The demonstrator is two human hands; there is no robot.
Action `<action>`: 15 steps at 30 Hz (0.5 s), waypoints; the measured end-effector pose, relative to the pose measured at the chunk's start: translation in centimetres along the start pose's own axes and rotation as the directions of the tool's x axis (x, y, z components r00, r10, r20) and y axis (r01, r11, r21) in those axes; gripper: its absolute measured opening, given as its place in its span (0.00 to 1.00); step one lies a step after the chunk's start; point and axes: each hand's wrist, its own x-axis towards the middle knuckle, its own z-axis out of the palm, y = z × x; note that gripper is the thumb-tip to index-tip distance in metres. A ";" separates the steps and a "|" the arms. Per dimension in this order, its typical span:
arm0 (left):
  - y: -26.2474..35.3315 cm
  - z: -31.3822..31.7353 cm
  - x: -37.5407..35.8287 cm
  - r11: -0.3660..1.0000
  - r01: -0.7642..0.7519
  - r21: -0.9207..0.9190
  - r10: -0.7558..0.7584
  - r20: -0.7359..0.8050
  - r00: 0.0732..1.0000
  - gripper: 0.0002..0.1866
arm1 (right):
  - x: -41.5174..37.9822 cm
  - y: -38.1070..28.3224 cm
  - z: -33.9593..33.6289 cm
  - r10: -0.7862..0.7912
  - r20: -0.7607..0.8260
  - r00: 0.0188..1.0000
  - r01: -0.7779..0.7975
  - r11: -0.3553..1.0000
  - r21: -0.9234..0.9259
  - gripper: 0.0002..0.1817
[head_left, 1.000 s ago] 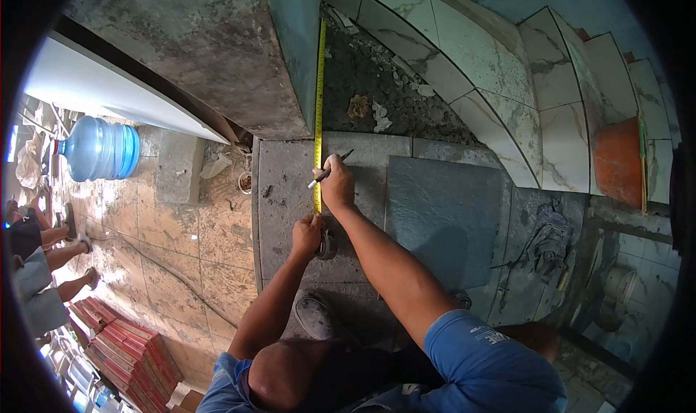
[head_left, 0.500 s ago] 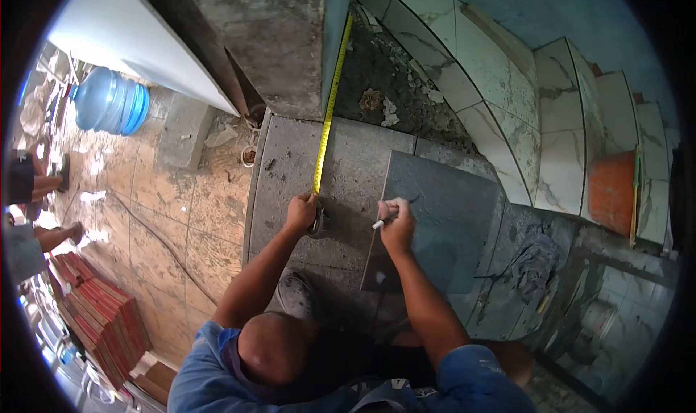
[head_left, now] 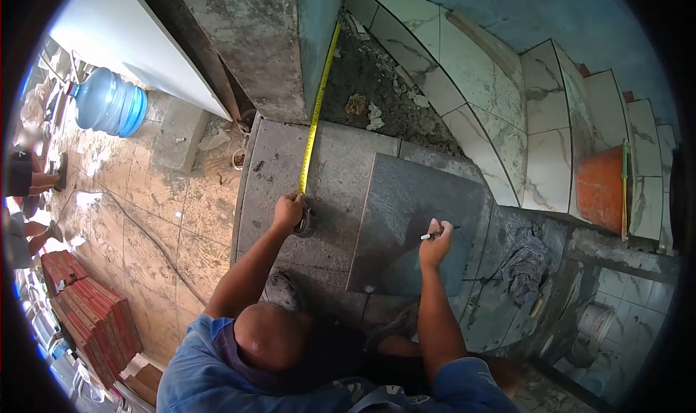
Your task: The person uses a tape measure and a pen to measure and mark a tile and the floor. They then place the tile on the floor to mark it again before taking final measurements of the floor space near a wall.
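The dark grey tile (head_left: 413,217) lies flat on the concrete landing (head_left: 275,174), its near-left corner reaching toward the person's shoe (head_left: 281,291); the right hand (head_left: 436,248) rests on it near its right edge, fingers closed around a marker pen (head_left: 438,233) whose tip points right; the left hand (head_left: 288,211) is closed on the case of a tape measure (head_left: 305,223), whose yellow blade (head_left: 316,109) runs away from the person, past the landing's far edge and along the foot of the concrete wall (head_left: 246,43) over rough mortar bed (head_left: 377,80). The step in hand looks like marking a measured length on the tile; the next move would call for a steady pen on the tile face, near the edge. Room is tight: curved marble-patterned steps (head_left: 500,123) rise to the right, a rag (head_left: 523,264) lies just beyond the tile, and an orange bucket (head_left: 600,188) sits on the stairs; open floor lies left, toward the water jug (head_left: 109,105) and stacked red tiles (head_left: 90,319).
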 end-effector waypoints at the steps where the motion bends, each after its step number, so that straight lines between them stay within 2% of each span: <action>1: 0.1 -0.1 -0.1 1.000 -0.005 0.006 0.005 -0.004 1.000 0.17 | -0.1 0.1 -0.1 0.008 0.001 1.000 -0.008 1.000 -0.003 0.19; 6: 0.6 0.0 -0.4 0.999 0.005 -0.033 -0.005 0.000 1.000 0.18 | -0.3 0.3 -0.3 0.048 0.049 0.998 -0.046 0.998 -0.037 0.20; 12: 0.5 0.0 -0.2 0.999 -0.013 0.051 0.014 -0.022 1.000 0.17 | -0.2 0.3 -0.4 0.048 0.047 0.998 -0.048 0.999 -0.015 0.18; 15: 0.2 0.0 0.0 0.999 0.036 0.029 -0.036 -0.010 0.999 0.17 | -0.4 0.5 -0.4 0.047 0.042 0.998 -0.047 0.999 -0.005 0.18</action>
